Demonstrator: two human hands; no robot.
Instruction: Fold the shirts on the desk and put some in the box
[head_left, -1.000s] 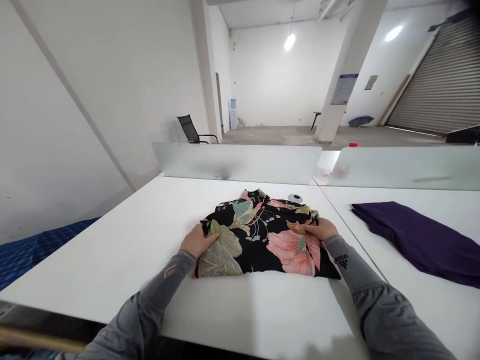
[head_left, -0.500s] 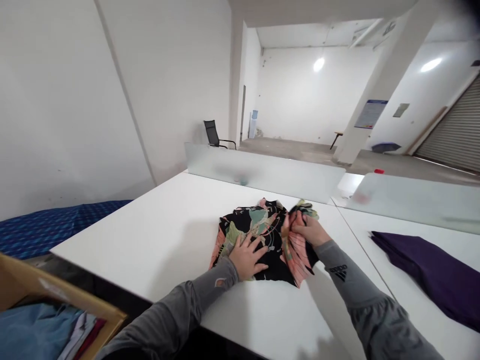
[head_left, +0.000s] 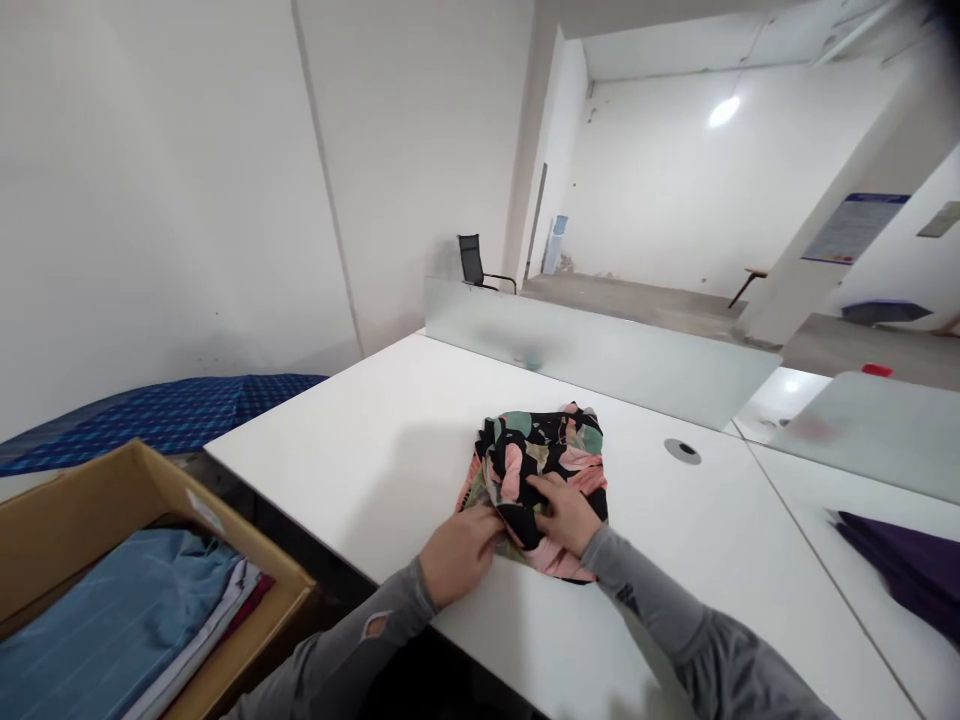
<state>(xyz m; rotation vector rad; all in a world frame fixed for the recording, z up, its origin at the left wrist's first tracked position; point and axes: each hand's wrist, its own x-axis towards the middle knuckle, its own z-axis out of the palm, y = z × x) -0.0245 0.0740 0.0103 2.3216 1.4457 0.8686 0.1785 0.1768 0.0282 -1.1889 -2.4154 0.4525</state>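
A black garment with a pink and green floral print lies folded into a compact bundle on the white table. At its lower left edge is my left hand, closed, its fingertips partly hidden in the cloth. My right hand rests on top of the bundle near its middle, with bent fingers apart and pressing on the fabric. Both forearms wear grey sleeves.
A cardboard box at lower left holds folded clothes, a blue one uppermost. Frosted dividers line the table's far side, near a cable hole. Purple cloth lies at right. Behind stands a black chair.
The garment's right side has been folded over leftward, making the bundle narrower. My right hand moved left with it; my left hand moved from lying flat to the lower left edge. The view turned left.
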